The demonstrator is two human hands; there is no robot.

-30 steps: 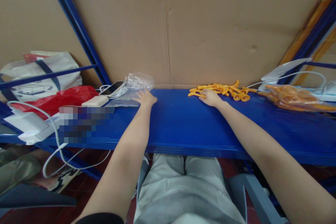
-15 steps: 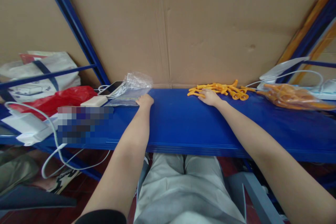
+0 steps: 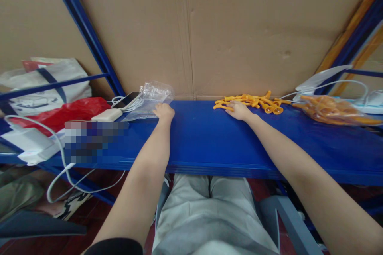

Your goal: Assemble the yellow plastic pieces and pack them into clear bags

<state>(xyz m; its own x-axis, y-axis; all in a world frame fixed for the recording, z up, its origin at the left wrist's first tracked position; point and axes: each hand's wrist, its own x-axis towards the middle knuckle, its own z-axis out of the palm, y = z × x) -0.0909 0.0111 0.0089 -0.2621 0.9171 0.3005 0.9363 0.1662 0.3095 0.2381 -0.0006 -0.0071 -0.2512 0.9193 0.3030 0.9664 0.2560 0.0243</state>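
Note:
My left hand (image 3: 164,112) is at the right edge of a clear plastic bag (image 3: 149,107) on the blue shelf (image 3: 206,139). Its fingers are partly spread over the bag, and no grip on it shows. On the other side, my right hand (image 3: 240,111) lies at the near left of a pile of orange plastic pieces (image 3: 263,101), some thin and branching, some with flared cup ends. Its fingers close around one slim piece, whose tip sticks out to the left; the fingertips are partly hidden among the pieces.
A clear bag of orange pieces (image 3: 335,109) lies at the right. To the left are a phone (image 3: 127,100), a white adapter (image 3: 107,115), a red plastic bag (image 3: 72,112), a power strip (image 3: 38,149) with looping cables, and a tote bag (image 3: 70,79). Cardboard (image 3: 233,32) stands behind.
My left hand has lifted slightly at the clear bag's edge, and its fingers have shifted up and apart. The right hand stays where it was in the orange pile.

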